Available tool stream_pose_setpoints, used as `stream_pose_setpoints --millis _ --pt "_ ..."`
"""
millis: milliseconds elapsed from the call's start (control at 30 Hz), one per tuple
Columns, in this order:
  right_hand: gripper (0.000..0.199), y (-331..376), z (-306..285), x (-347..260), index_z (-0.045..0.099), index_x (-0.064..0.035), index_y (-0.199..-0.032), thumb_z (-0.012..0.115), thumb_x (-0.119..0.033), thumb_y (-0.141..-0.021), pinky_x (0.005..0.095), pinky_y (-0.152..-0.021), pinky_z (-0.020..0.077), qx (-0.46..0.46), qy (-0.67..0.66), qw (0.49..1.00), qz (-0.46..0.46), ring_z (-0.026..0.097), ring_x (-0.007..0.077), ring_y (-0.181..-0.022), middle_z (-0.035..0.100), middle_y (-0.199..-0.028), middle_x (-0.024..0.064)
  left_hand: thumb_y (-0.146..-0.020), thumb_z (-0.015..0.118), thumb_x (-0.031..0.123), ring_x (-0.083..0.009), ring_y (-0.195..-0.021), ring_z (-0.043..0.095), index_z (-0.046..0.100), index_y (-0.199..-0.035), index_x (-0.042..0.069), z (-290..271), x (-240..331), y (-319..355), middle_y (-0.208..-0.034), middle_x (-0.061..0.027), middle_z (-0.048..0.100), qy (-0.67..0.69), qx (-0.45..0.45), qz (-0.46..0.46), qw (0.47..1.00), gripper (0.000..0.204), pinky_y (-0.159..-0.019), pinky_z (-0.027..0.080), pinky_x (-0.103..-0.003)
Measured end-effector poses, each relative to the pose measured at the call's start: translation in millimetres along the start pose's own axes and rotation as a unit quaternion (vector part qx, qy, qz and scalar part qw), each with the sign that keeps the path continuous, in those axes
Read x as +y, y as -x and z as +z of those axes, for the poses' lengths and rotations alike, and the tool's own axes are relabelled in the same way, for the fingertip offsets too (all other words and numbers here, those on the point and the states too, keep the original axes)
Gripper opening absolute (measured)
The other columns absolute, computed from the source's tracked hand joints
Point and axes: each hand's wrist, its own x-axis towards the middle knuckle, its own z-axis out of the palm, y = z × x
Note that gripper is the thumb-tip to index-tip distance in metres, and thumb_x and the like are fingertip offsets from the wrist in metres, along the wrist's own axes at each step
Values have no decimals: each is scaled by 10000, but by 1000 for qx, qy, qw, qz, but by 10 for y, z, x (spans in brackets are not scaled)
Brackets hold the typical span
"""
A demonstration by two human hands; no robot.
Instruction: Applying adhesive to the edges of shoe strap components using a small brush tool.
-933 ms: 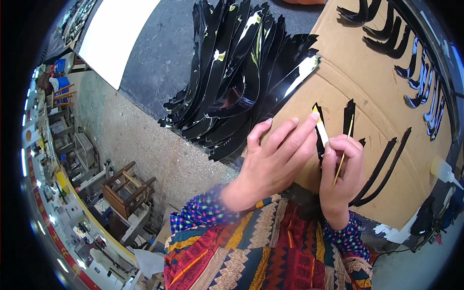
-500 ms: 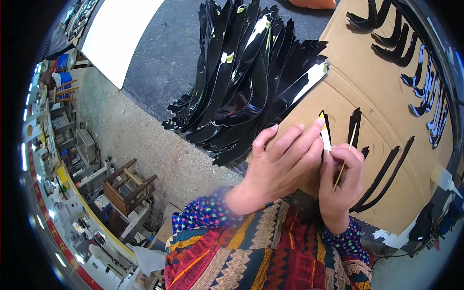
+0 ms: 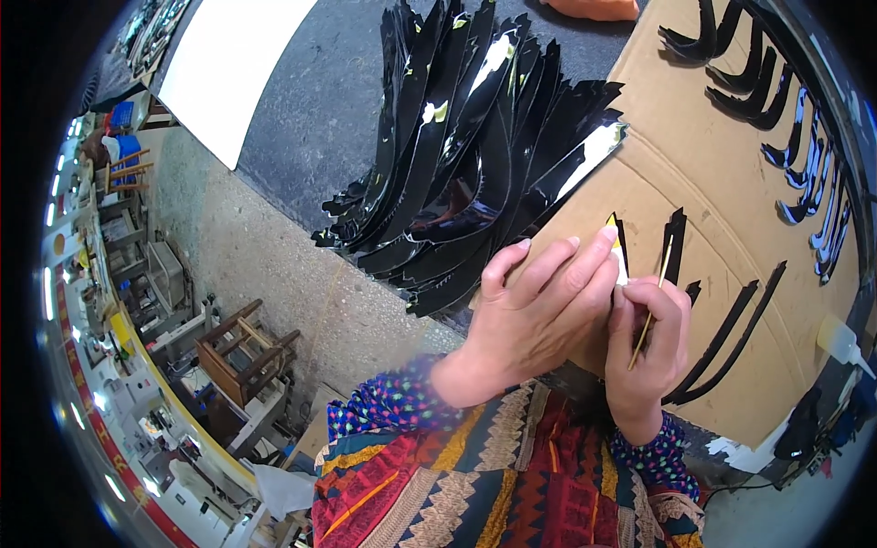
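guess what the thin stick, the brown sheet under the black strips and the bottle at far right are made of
Thin stick in the right hand: probably wood or bamboo, smooth-looking, by its yellowish colour. Brown sheet: likely cardboard, matte, with long crease lines. Bottle: seemingly plastic, since it looks translucent, with a narrow nozzle.

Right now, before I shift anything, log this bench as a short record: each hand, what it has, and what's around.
Left hand: fingers extended, a fingertip at the yellow end of a narrow piece
Right hand: fingertips at the piece's near end, thin stick held among the fingers
Surface: brown cardboard on a dark tabletop
Pile: black curved pieces, heaped beyond the left hand
Far left: white sheet
Right edge: translucent bottle with pointed nozzle
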Motion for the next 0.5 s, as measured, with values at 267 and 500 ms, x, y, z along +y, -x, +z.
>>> stream_pose_setpoints --millis 267,500 --pt "236 15 -10 4 580 25 -1013 646 119 -807 329 -650 475 -9 10 1000 7 566 274 -769 592 -913 150 -863 602 276 -118 -1153 464 590 -1225 210 10 14 -4 -1345 68 538 -6 -2 -8 1000 369 -1036 259 -361" --pt "235 17 -11 -6 583 23 -1014 660 107 -809 331 -646 476 -5 14 1000 12 565 275 -768 593 -902 144 -876 577 271 -116 -1151 463 591 -1246 225 10 25 -6 -1343 71 540 -10 -5 -10 1000 374 -1040 253 -360"
